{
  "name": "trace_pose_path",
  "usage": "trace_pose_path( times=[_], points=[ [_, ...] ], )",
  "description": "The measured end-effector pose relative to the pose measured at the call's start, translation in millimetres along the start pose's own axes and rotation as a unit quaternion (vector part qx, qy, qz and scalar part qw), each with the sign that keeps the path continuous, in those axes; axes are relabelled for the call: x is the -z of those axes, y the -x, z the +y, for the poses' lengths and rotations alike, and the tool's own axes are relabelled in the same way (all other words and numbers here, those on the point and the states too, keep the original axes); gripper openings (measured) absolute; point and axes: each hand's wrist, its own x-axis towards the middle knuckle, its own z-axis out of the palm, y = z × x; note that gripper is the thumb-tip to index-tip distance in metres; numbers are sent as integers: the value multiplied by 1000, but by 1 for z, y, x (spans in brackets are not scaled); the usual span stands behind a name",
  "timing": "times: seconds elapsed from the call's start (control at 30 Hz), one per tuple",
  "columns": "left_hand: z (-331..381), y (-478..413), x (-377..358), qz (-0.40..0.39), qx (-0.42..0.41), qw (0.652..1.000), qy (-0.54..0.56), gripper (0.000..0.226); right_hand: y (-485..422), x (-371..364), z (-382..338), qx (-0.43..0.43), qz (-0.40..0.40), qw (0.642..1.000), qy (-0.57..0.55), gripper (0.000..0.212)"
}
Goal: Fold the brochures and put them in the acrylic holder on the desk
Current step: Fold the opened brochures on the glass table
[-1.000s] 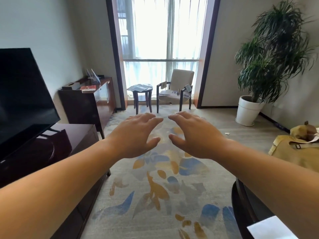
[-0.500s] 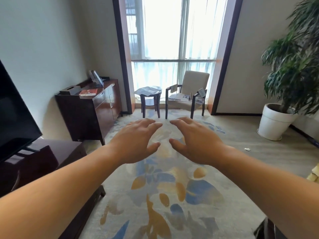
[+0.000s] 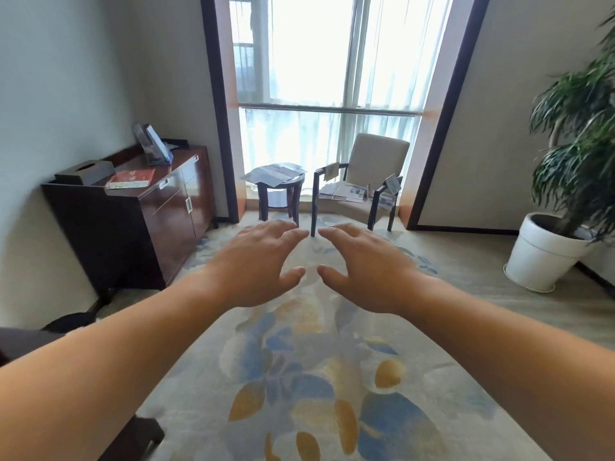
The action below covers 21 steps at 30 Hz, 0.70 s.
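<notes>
Head cam: left hand point(image 3: 256, 264) and right hand point(image 3: 366, 267) both spread wide, palms down, holding nothing. Brochures point(image 3: 278, 173) are spread across the little round tabletop point(image 3: 263, 182) by the window, more on the chair point(image 3: 359, 191) seat. Acrylic holder point(image 3: 153, 146) stands at the back edge of the sideboard point(image 3: 146, 207). Looks like the approach step; next up is probably grabbing one sheet to fold.

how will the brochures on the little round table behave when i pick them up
The brochures lie spread and overlapping past the table's rim, so probably thin, light and floppy. Loose sheets may slide apart; both hands are empty to gather them.
</notes>
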Motion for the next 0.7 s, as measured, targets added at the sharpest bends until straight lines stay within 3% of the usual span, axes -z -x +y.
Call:
trace_pose_path(
  times=[0.37, 0.7],
  points=[
    [-125, -204, -78, -15, -4, 1000, 21, 67, -208, -52, 117, -24, -19, 999, -15, 67],
    [-223, -418, -159, -30, 37, 999, 16, 66, -420, -100, 264, 12, -19, 1000, -19, 65]
  ],
)
